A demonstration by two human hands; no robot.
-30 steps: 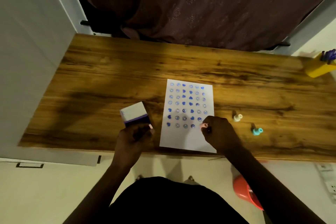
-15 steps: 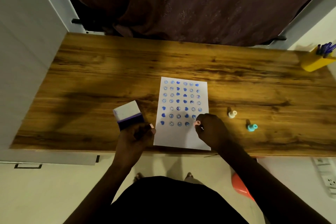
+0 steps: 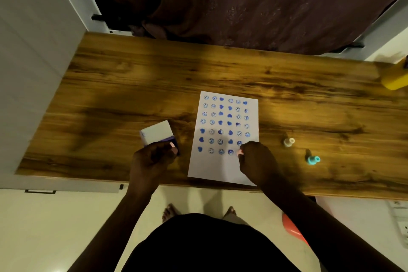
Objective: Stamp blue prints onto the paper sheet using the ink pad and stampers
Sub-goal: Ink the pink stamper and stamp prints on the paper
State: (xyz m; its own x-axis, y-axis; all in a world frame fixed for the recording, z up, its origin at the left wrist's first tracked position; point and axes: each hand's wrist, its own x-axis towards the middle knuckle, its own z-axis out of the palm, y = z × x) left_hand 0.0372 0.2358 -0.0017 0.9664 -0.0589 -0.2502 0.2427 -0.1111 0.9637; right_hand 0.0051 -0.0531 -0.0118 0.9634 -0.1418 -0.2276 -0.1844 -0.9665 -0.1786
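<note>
A white paper sheet (image 3: 223,165) lies on the wooden table (image 3: 132,86), covered in rows of blue smiley and heart prints. My right hand (image 3: 257,161) is closed around a small pink stamper (image 3: 239,152), pressed down on the sheet at the right end of the lowest row. My left hand (image 3: 152,158) grips the near edge of the ink pad (image 3: 159,133), a box with a white open lid and a blue base, left of the sheet. A white stamper (image 3: 289,142) and a teal stamper (image 3: 313,159) stand on the table to the right.
A yellow pen holder (image 3: 395,78) sits at the table's far right edge. A dark curtain (image 3: 242,2) hangs behind the table. White panels (image 3: 33,51) stand at the left. An orange object (image 3: 293,229) lies on the floor beside my body.
My right hand with the pink stamper has shifted slightly left and down along the lowest row. My left hand has stayed on the ink pad. The head camera moved a little.
</note>
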